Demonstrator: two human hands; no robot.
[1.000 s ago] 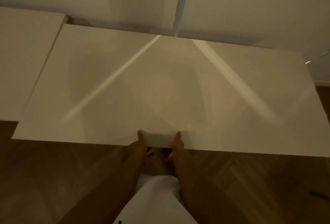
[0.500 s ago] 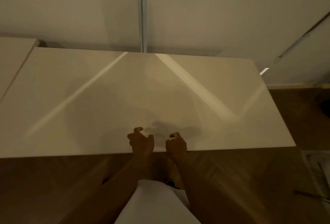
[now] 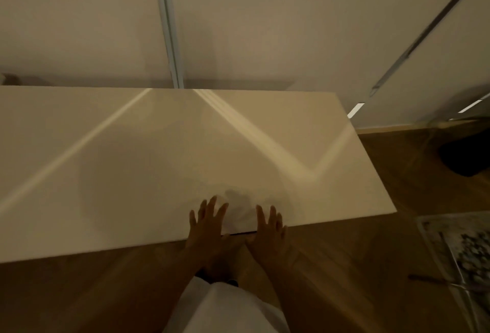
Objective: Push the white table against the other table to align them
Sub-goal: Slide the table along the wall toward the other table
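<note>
The white table (image 3: 164, 152) fills the middle of the head view, its glossy top running off the left edge of the frame. Its far edge lies close to the pale wall. My left hand (image 3: 208, 222) and my right hand (image 3: 269, 229) hover side by side over the table's near edge, fingers spread and pointing forward, holding nothing. The fingertips reach over the tabletop; I cannot tell whether they touch it. The other table is out of view to the left.
A wall (image 3: 265, 27) with a vertical metal strip (image 3: 169, 27) stands right behind the table. Wooden floor (image 3: 371, 266) lies to the right and in front. A dark object (image 3: 466, 155) sits on the floor at the right, and a patterned rug or tray (image 3: 461, 248) lies at the lower right.
My hands let go of the table's near edge, lifted and opened flat with fingers spread. The view has swung right, so the second table left the frame.
</note>
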